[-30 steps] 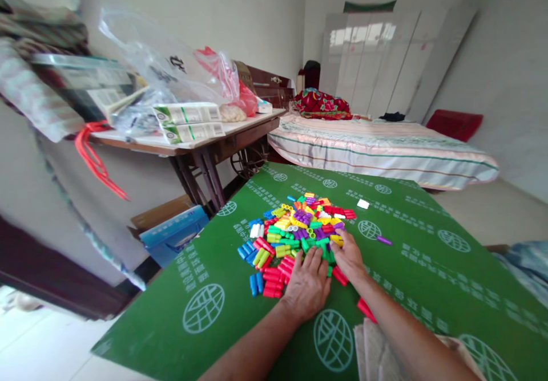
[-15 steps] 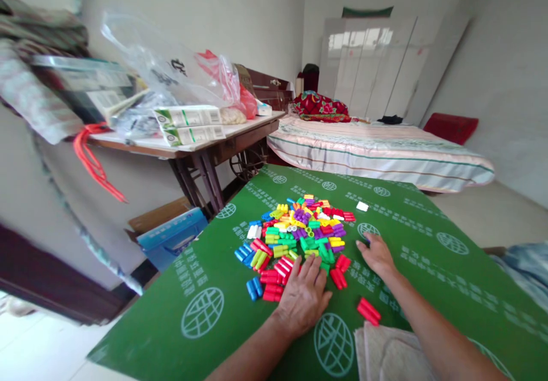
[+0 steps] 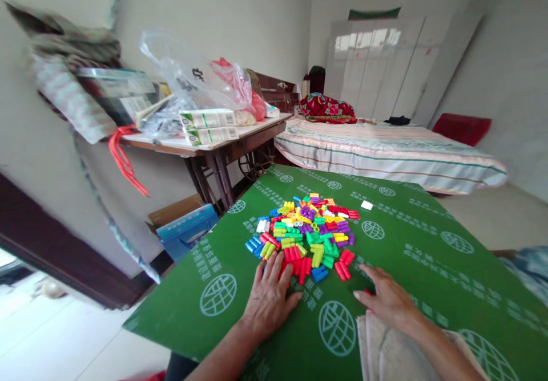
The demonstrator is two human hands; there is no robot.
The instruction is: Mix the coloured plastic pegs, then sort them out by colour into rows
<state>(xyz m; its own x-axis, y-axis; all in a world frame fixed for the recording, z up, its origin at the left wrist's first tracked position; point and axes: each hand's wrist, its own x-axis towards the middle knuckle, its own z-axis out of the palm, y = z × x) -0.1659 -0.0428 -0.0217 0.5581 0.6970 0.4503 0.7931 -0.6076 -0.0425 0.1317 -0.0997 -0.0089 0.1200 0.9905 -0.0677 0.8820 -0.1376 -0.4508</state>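
A heap of small plastic tube pieces (image 3: 309,232) in red, green, yellow, blue, purple and white lies on a green printed table cover (image 3: 419,255). My left hand (image 3: 269,295) rests flat, fingers spread, at the heap's near left edge, touching red and blue pieces. My right hand (image 3: 385,298) lies palm down with fingers stretched toward the heap's near right side, over a red piece that barely shows beneath it. Red pieces (image 3: 343,262) lie between the two hands.
A folded pale cloth (image 3: 385,352) lies under my right forearm. A small white piece (image 3: 367,205) sits apart, beyond the heap. Left of the table stand a wooden side table (image 3: 240,138) with bags and boxes and a blue box (image 3: 186,232) on the floor. A bed (image 3: 385,153) lies behind.
My right hand pulled back from the heap toward me and to the right. My left hand slid left along the heap's near edge. The view shifted, and stray pieces now lie closer to the heap.
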